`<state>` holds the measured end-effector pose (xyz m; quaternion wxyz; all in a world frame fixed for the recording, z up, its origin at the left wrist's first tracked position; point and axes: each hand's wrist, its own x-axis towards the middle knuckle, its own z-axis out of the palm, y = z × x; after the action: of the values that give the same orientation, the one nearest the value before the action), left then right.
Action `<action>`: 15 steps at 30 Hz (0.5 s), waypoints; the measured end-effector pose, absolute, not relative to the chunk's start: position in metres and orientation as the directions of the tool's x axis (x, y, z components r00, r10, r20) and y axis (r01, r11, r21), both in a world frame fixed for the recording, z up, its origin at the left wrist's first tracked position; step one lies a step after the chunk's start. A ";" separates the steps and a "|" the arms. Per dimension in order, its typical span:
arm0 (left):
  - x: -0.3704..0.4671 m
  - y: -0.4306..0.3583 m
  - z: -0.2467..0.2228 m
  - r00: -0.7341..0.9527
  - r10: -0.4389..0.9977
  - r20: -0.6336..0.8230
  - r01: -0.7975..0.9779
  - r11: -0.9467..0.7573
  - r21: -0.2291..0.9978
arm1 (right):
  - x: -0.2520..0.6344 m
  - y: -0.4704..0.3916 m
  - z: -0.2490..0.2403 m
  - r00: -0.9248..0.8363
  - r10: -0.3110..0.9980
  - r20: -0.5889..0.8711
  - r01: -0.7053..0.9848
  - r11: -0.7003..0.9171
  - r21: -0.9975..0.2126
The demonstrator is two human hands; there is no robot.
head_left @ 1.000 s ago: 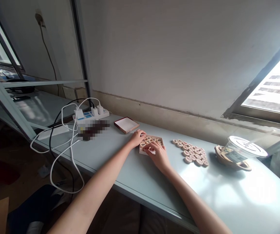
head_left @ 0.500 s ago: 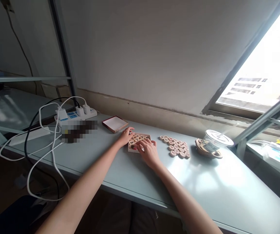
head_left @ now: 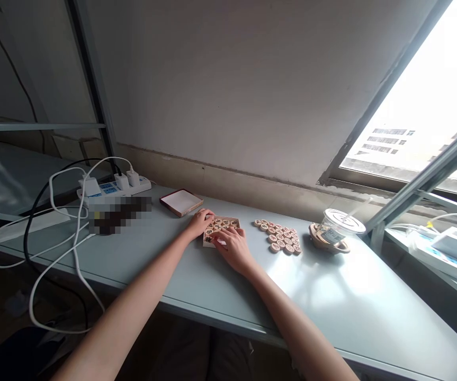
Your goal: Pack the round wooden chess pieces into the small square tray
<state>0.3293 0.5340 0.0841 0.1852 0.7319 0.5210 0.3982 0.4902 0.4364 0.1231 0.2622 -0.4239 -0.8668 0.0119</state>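
An open box (head_left: 207, 244) stands on the table, with rows of round wooden xiangqi pieces (head_left: 217, 226) lying in it, their dark characters facing up. My left hand (head_left: 201, 223) is closed around the box's left side, fingers curled at its far left corner. Over the box's near right part lies my right hand (head_left: 233, 244), its thumb and index finger at a xiangqi piece with a reddish mark (head_left: 222, 242) in the near row. That piece is mostly covered by the fingers. Right of the box, more xiangqi pieces (head_left: 280, 236) lie face up in a loose cluster on the table.
The box lid (head_left: 181, 201) lies upturned behind my left hand. At right, a lidded plastic cup (head_left: 333, 227) with a straw tilts on a brown holder (head_left: 329, 244). Left are a power strip (head_left: 141, 184), looping cables (head_left: 78, 254) and a blurred-out dark object (head_left: 121, 216).
The view has swung slightly to the right, so everything sits further left. Both hands stay at the box; the right fingers have shifted slightly over the near row.
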 end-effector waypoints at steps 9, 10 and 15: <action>0.332 0.528 0.095 0.115 0.918 0.379 0.627 -0.363 0.689 | 0.543 0.475 0.117 -0.094 0.834 0.544 0.949 0.240 -0.204; 0.337 0.520 0.105 0.060 0.908 0.414 0.627 -0.357 0.693 | 0.553 0.480 0.113 -0.048 0.839 0.541 0.969 0.170 -0.177; 0.345 0.407 0.156 0.189 0.876 0.443 0.364 -0.481 0.797 | 0.579 0.489 0.099 -0.048 0.885 0.463 0.995 0.082 -0.053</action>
<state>0.3448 0.4069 0.1560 0.2727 0.7213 0.4301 0.4694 0.5789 0.4889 0.0985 0.1930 -0.6623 -0.7097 -0.1429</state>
